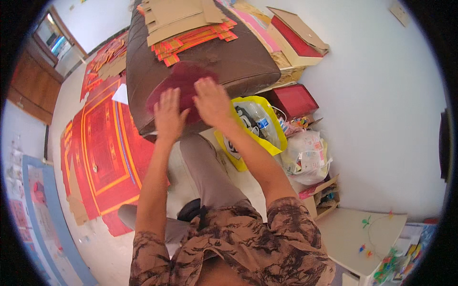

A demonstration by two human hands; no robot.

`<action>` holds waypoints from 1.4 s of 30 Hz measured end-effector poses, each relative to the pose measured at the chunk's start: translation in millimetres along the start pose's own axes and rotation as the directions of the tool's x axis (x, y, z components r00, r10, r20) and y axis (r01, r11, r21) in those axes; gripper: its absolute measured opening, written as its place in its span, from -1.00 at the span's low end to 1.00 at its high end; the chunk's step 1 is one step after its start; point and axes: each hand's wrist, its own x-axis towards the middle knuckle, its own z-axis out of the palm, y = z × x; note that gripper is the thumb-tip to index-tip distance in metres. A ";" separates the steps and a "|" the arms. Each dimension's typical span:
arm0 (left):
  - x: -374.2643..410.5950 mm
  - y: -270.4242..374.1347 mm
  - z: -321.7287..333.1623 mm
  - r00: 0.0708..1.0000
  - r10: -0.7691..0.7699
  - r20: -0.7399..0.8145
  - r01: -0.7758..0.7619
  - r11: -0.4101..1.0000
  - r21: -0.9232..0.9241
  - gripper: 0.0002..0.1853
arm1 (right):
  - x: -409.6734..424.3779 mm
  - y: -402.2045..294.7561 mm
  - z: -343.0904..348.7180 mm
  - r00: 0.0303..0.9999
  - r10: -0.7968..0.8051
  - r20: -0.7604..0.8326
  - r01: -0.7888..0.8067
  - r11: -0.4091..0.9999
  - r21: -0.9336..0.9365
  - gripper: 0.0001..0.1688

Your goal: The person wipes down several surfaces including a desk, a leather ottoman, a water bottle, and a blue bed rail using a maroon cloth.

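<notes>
A dark red piece of cloth or similar soft material (179,84) lies on the near end of a brown leather-like padded bench (236,68). My left hand (168,112) rests on or just over its left part, palm down, fingers extended. On its right part is my right hand (211,102), also flat with the fingers extended. Both hands are slightly blurred, so firm contact cannot be told. Just beyond them, on the same bench, stand stacked flat cardboard pieces (179,21), some plain brown, others red and orange along the edges.
A yellow-rimmed bag (275,143) with a plastic bottle stands right of the bench, beside a white plastic bag (307,157) and a dark red box (295,100). A red patterned mat (107,143) covers floor at left, with cardboard pieces (111,59) farther back. A white table (357,236) is at lower right.
</notes>
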 end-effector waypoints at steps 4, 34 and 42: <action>36.3 76.3 34.6 0.997 0.069 -0.027 -0.069 0.998 -0.008 -0.25 | -12.8 66.0 -21.5 0.989 0.128 -0.080 -0.140 0.975 -0.173 -0.43; 9.4 -12.2 7.3 0.997 0.067 0.024 -0.069 0.991 0.112 -0.01 | -9.6 7.9 54.6 0.985 0.042 -0.168 -0.007 0.979 0.204 -0.18; 84.0 95.1 45.0 0.998 0.061 -0.029 -0.061 0.998 -0.004 -0.42 | -15.2 91.4 48.6 0.879 0.237 -0.414 -0.246 0.969 0.032 -0.20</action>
